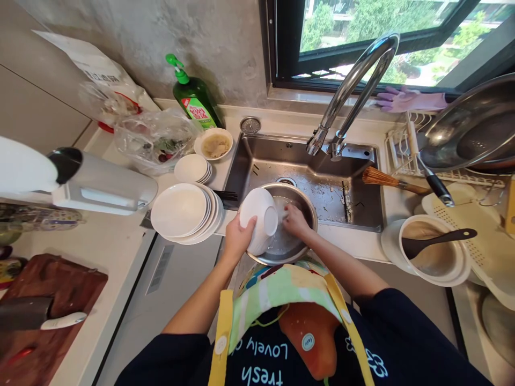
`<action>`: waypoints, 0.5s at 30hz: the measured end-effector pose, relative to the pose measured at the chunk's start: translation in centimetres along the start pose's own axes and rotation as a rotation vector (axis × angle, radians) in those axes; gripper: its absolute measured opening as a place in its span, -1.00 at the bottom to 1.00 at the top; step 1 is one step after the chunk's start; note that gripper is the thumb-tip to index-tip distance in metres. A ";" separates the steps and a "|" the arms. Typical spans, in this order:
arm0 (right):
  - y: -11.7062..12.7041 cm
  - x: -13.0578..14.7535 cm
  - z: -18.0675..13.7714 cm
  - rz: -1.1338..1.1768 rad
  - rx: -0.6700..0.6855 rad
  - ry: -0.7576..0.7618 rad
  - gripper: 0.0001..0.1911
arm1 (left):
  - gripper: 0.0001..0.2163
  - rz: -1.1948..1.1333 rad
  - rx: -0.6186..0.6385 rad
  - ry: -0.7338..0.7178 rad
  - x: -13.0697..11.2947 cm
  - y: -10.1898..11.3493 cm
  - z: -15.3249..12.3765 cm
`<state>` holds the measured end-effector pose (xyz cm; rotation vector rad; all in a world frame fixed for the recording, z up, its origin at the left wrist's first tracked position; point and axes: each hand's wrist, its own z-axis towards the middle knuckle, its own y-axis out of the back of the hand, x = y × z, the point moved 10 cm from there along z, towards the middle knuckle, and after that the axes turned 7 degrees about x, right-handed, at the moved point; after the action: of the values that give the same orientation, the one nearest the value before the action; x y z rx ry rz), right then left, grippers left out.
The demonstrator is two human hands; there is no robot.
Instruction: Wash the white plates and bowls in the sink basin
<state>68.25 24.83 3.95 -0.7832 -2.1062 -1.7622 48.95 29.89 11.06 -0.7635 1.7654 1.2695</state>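
Note:
My left hand (238, 236) grips a white bowl (259, 221) by its side, thumb on the outside. The bowl is tipped over, its base turned to the right, above a metal basin (310, 206) of water at the sink's front edge. My right hand (295, 220) reaches into the basin with curled fingers; what it pinches looks pale and wet, and I cannot make out its kind. Left of the basin stand a stack of white plates (181, 209) and a stack of small white dishes (192, 168). Dark chopsticks (226, 195) lie beside them.
A chrome faucet (354, 80) arches over the steel sink (364, 187), which holds food scraps. A green soap bottle (197, 96) and a bowl of soup (215, 145) stand at the back left. To the right are a brush (378, 177) and a white pot (426, 252) with a ladle.

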 end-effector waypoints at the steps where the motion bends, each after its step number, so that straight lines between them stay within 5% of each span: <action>1: 1.5 0.4 -0.2 0.091 -0.067 0.015 -0.66 | -0.69 0.000 0.014 -0.006 -0.2 -0.1 0.0; 4: 6.6 3.6 -1.9 0.306 -0.295 0.166 -0.73 | -0.70 0.025 0.055 -0.026 -1.0 -0.7 -0.2; 7: 9.5 7.9 -3.3 0.410 -0.370 0.353 -0.73 | -0.71 0.057 0.087 -0.035 -1.7 -1.5 -0.3; 11: 9.3 12.8 -3.6 0.349 -0.329 0.619 -0.69 | -0.85 0.040 0.104 -0.054 -2.5 -2.3 -0.6; 15: 7.6 12.9 -1.9 0.254 -0.304 0.637 -0.74 | -0.92 0.071 0.096 -0.107 -3.1 -2.3 -0.8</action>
<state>61.92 26.62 17.54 -0.4415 -1.2943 -1.8855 52.14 28.47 12.88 -0.5722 1.7664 1.2393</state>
